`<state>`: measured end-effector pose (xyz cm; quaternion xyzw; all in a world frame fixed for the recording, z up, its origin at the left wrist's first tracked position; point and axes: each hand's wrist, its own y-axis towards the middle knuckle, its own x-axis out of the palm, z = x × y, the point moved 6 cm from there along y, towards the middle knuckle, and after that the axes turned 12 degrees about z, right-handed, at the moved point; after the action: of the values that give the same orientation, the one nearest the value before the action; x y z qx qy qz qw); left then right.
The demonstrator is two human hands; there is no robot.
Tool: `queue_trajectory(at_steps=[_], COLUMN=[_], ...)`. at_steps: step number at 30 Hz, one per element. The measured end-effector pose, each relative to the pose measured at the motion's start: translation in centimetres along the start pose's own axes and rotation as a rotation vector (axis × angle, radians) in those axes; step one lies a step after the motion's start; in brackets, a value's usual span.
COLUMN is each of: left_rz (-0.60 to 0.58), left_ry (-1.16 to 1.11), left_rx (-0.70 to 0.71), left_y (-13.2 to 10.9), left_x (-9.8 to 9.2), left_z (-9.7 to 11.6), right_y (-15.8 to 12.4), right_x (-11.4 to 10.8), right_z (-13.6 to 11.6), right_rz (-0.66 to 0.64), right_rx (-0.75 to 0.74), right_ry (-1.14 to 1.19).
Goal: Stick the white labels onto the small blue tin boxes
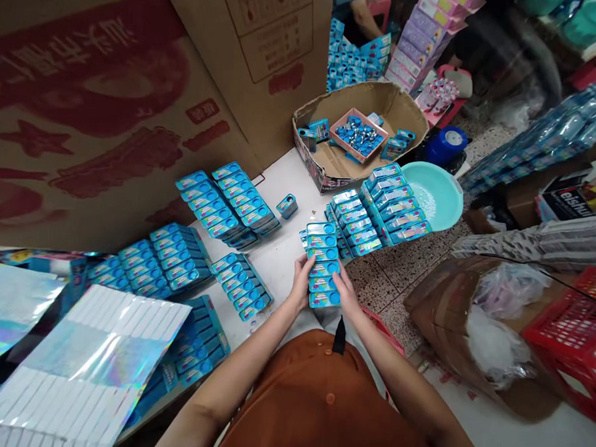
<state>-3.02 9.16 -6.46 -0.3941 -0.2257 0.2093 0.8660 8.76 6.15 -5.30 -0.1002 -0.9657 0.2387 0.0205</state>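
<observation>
Between my two hands is a row of small blue boxes (pixel 323 267), each with a round blue spot at one end. My left hand (pixel 303 280) grips its left side and my right hand (pixel 344 287) its right side, fingers closed round the edges. Just beyond it, more boxes with shiny faces (pixel 354 222) stand in rows at the table's edge. To the left lies another row of blue boxes (pixel 242 285), with stacked blocks of boxes (pixel 225 198) behind it. A single box (pixel 287 206) stands apart on the white table (pixel 290 239).
A cut-down carton (pixel 310 162) holds a pink tray of small blue parts (pixel 360 136). Beside it is a turquoise basin (pixel 445 196). Holographic sheets (pixel 85 366) lie at the left front. Large cartons (pixel 111 112) wall the back. A red crate (pixel 568 337) stands right. Another person's arm (pixel 366 18) shows behind.
</observation>
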Motion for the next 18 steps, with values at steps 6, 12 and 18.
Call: queue_trajectory(at_steps=[6,12,18], left_rz=[-0.126,-0.328,-0.626], left_ry=[0.163,0.337,0.660], left_rx=[-0.074,-0.047,-0.191], left_y=[-1.2,-1.9,-4.5], left_x=[-1.0,-4.3,-5.9], left_z=[2.3,5.5,7.3], right_y=[-2.7,-4.4,-2.3], right_x=[1.0,-0.1,-2.7], right_z=[-1.7,-1.2,0.5], right_rz=[0.119,0.059,0.020], right_rx=[-0.157,-0.076,0.368], right_ry=[-0.071,-0.001,0.196])
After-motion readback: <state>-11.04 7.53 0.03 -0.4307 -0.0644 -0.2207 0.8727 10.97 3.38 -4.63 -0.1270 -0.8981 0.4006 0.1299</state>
